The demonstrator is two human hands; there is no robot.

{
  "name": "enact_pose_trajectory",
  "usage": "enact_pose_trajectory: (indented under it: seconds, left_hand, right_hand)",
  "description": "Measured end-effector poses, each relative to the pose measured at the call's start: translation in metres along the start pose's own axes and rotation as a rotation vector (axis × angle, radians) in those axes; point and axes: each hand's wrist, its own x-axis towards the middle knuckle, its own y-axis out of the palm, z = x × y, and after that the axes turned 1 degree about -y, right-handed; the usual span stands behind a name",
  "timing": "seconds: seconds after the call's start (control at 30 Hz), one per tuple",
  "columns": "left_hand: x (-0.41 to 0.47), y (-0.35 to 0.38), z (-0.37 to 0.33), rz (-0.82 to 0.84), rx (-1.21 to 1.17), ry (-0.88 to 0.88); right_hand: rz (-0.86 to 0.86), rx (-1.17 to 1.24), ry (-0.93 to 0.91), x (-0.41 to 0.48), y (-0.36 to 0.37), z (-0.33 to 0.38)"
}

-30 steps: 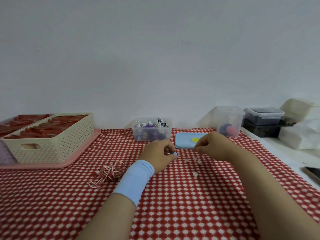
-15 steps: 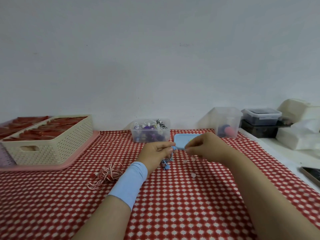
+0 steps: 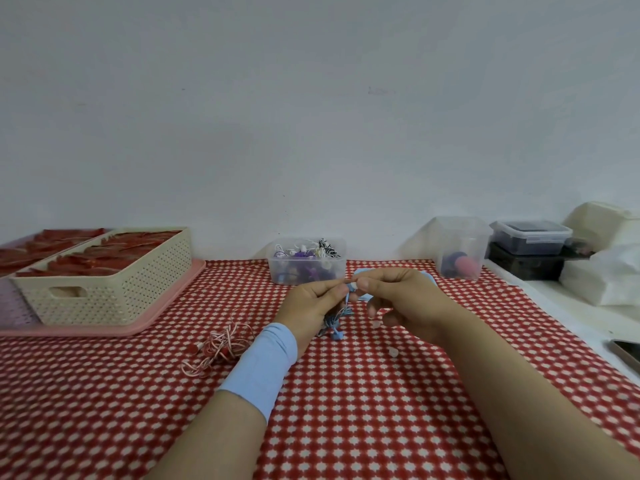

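Note:
My left hand [image 3: 313,304], with a light blue wristband, pinches the bud end of a blue earphone [image 3: 337,320]. Its bundled cable hangs down below the fingers and touches the cloth. My right hand [image 3: 401,299] meets the left at the fingertips and pinches a small pale ear tip [image 3: 354,285] against the earphone. Loose pale ear tips [image 3: 392,352] lie on the red checked tablecloth [image 3: 346,410] under and just behind my right hand.
A tangled red-and-white earphone [image 3: 220,344] lies left of my left wrist. A clear tub of earphones [image 3: 306,261] stands behind the hands, a blue lid [image 3: 363,271] beside it. A cream basket [image 3: 104,282] on a pink tray sits left. Clear tub [image 3: 459,247], dark boxes and a phone [image 3: 627,353] lie right.
Both hands rose off the cloth and came together. The blue earphone's cable now dangles from my left hand, and my right hand brought an ear tip to it.

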Motion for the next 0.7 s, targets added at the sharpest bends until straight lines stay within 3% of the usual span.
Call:
enact_pose_trajectory:
  seconds: [0.6,0.7]
  left_hand:
    - [-0.0014,0.0004,0.0029,0.055,-0.082,-0.022]
    - [0.0003,0.0021,0.0031,0.068,-0.195,-0.055]
  right_hand:
    - [0.013,0.071,0.101,0.0062,-0.0001,-0.0097]
    - [0.014,0.092,0.083,0.0055,0.0015,-0.0081]
